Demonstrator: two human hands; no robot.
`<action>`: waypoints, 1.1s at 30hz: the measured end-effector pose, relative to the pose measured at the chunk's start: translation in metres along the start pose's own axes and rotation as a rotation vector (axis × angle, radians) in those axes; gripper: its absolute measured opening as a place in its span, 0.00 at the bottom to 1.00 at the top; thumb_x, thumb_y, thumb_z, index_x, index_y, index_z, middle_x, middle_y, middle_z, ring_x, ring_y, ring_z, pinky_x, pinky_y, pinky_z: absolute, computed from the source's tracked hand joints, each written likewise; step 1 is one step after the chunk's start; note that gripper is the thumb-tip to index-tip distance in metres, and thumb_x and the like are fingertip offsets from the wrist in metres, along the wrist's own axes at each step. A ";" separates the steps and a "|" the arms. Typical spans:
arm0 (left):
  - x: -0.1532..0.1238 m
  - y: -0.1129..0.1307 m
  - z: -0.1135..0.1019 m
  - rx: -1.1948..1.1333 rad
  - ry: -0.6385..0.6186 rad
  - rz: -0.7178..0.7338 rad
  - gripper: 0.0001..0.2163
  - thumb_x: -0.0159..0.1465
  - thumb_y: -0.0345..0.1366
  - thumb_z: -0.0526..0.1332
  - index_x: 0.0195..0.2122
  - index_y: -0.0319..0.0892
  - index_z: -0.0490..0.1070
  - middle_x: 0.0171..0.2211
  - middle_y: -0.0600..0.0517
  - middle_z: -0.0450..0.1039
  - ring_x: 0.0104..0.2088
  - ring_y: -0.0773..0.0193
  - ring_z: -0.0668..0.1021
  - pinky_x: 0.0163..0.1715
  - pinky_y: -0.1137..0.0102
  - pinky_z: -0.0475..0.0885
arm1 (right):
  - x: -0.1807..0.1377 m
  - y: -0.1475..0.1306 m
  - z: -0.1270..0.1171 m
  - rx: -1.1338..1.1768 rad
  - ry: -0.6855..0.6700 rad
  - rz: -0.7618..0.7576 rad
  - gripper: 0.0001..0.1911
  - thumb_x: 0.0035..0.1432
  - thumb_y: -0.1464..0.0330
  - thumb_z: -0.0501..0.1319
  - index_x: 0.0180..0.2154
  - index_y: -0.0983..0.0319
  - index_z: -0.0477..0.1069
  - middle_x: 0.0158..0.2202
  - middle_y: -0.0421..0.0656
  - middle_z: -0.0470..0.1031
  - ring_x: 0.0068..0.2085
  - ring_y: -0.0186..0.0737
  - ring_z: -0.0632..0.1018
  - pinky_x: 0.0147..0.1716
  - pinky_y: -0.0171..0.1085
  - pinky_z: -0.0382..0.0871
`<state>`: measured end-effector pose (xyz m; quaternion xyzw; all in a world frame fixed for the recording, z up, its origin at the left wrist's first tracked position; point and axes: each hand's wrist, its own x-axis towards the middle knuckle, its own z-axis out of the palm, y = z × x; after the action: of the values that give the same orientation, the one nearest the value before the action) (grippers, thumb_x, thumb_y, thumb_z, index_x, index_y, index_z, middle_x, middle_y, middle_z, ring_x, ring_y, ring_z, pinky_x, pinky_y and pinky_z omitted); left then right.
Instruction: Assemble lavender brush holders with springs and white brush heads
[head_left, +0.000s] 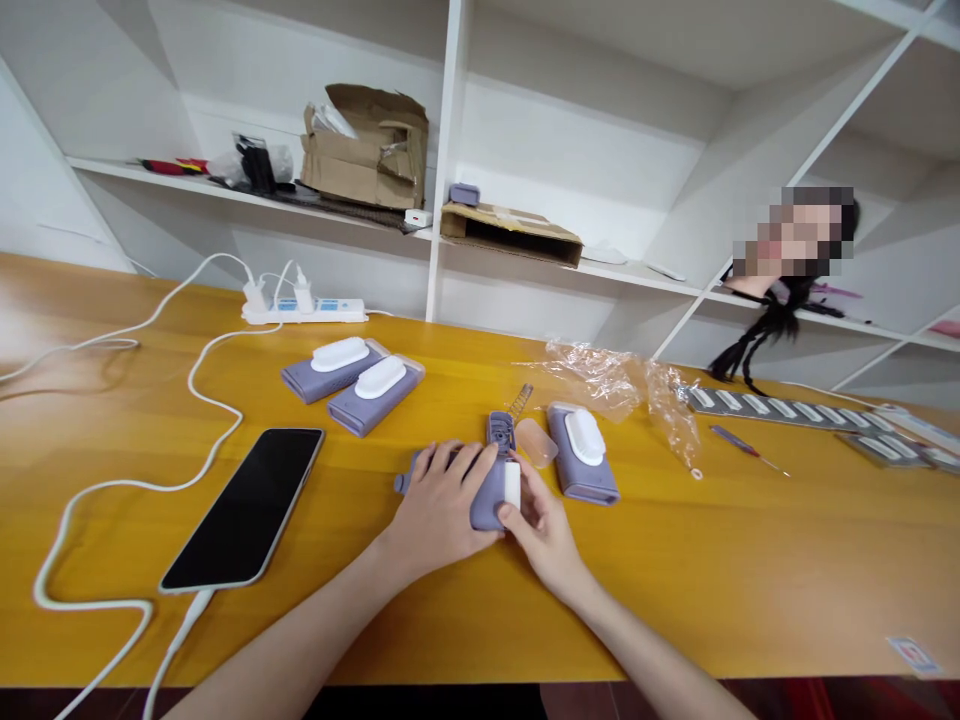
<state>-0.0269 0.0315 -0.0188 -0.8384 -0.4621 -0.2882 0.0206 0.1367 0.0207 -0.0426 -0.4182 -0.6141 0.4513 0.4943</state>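
A purple plastic device housing (489, 503) with a white end piece (512, 485) lies on the table between my hands. My left hand (442, 495) wraps over its top, fingers closed around the body. At the white end, my right hand (545, 520) grips with thumb in front and fingers behind. Just beyond the housing sit a small purple part (500, 430), a metal spring (520, 401) and a clear rounded plastic piece (535, 443). To the right lies a similar purple device (585, 470) with a white oval part on it.
Two more purple devices (376, 405) lie at left, near a charging phone (244, 510) and power strip (330, 311). Clear plastic wrap (600, 378), a screwdriver (735, 437) and packs of white parts (780, 408) are at right. Shelves behind hold cardboard boxes (364, 160) and a mannequin head.
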 end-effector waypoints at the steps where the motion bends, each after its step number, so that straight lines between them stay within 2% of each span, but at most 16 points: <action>1: 0.000 0.000 0.000 0.000 0.001 0.001 0.32 0.53 0.48 0.58 0.58 0.42 0.57 0.52 0.46 0.66 0.49 0.50 0.65 0.50 0.56 0.54 | 0.001 -0.001 0.000 0.026 -0.032 0.021 0.27 0.55 0.62 0.60 0.55 0.57 0.57 0.46 0.46 0.72 0.45 0.43 0.73 0.44 0.40 0.66; 4: 0.000 0.000 0.000 0.012 -0.025 0.005 0.32 0.52 0.44 0.58 0.58 0.41 0.56 0.52 0.45 0.65 0.48 0.50 0.65 0.50 0.56 0.55 | 0.002 -0.001 0.002 0.155 -0.099 0.080 0.26 0.55 0.61 0.59 0.55 0.57 0.56 0.43 0.45 0.73 0.38 0.39 0.75 0.39 0.38 0.68; 8: -0.001 -0.001 0.003 0.063 -0.053 0.012 0.28 0.54 0.47 0.56 0.54 0.39 0.60 0.50 0.44 0.66 0.47 0.48 0.66 0.47 0.55 0.59 | 0.003 0.002 0.004 0.296 -0.119 0.120 0.26 0.53 0.62 0.62 0.52 0.57 0.57 0.37 0.42 0.73 0.32 0.34 0.73 0.32 0.33 0.66; 16: -0.003 -0.004 0.006 0.073 0.030 0.071 0.24 0.56 0.43 0.55 0.52 0.38 0.63 0.48 0.43 0.68 0.45 0.50 0.68 0.46 0.57 0.60 | 0.004 -0.006 0.002 0.302 -0.097 0.200 0.28 0.48 0.59 0.65 0.49 0.59 0.59 0.29 0.38 0.71 0.25 0.30 0.69 0.24 0.31 0.61; 23: 0.000 0.002 0.007 0.062 0.064 0.015 0.26 0.54 0.44 0.57 0.52 0.37 0.62 0.47 0.44 0.69 0.45 0.50 0.69 0.45 0.58 0.61 | 0.002 -0.009 0.007 0.199 0.033 0.154 0.27 0.49 0.57 0.63 0.49 0.60 0.59 0.31 0.42 0.73 0.28 0.35 0.72 0.25 0.33 0.65; 26: 0.001 0.001 0.007 0.068 0.079 -0.001 0.25 0.54 0.44 0.57 0.52 0.38 0.62 0.47 0.45 0.69 0.45 0.51 0.69 0.46 0.58 0.61 | 0.003 -0.008 0.006 0.129 0.002 0.100 0.24 0.53 0.59 0.59 0.51 0.59 0.58 0.33 0.41 0.74 0.31 0.36 0.73 0.29 0.34 0.66; 29: 0.000 -0.002 0.008 0.088 0.096 0.009 0.25 0.56 0.45 0.56 0.53 0.38 0.62 0.47 0.44 0.70 0.45 0.51 0.69 0.47 0.58 0.60 | 0.005 -0.009 0.004 -0.049 -0.047 0.036 0.23 0.57 0.60 0.56 0.53 0.58 0.56 0.34 0.41 0.73 0.34 0.37 0.73 0.33 0.35 0.66; 33: -0.003 -0.005 0.008 0.101 0.127 0.009 0.25 0.57 0.46 0.56 0.52 0.39 0.63 0.48 0.45 0.70 0.46 0.50 0.68 0.48 0.57 0.58 | 0.008 -0.011 0.005 -0.230 -0.017 -0.006 0.20 0.60 0.59 0.52 0.51 0.60 0.57 0.27 0.38 0.71 0.28 0.36 0.71 0.28 0.34 0.63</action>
<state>-0.0282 0.0344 -0.0280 -0.8185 -0.4698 -0.3173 0.0934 0.1292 0.0251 -0.0301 -0.4665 -0.6674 0.3799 0.4389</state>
